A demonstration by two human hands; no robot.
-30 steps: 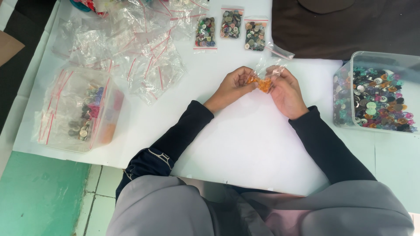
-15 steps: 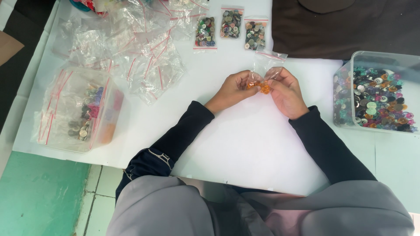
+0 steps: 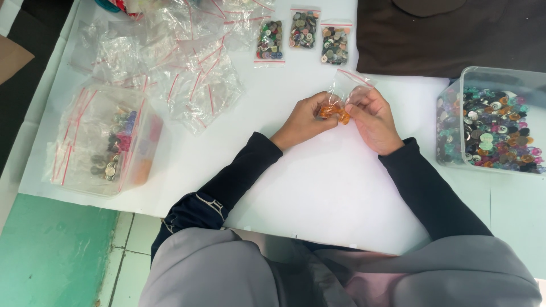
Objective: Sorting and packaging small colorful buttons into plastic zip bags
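Surface (image 3: 318,187) edges are framing your working room: the left edge is running beside a green floor, and the near edge is sitting just above your lap. At far left, a clear plastic tub (image 3: 108,142) holding buttons and red-striped bags is sitting close to that left edge. Beyond it, a heap of empty clear bags (image 3: 170,62) is crowding the upper left, and three small filled button bags (image 3: 301,37) are lying in a row near the far edge. White space between your forearms and around them is lying open.

Your left hand (image 3: 304,119) is pinching one side of a small clear bag (image 3: 344,94) with orange buttons (image 3: 334,111) inside, wrist low to the surface. Your right hand (image 3: 375,119) is pinching the other side, fingers curled in; both grips are clenched on it, meeting at centre. At far right, a clear bin of mixed buttons (image 3: 495,128) is standing well apart from your right hand.
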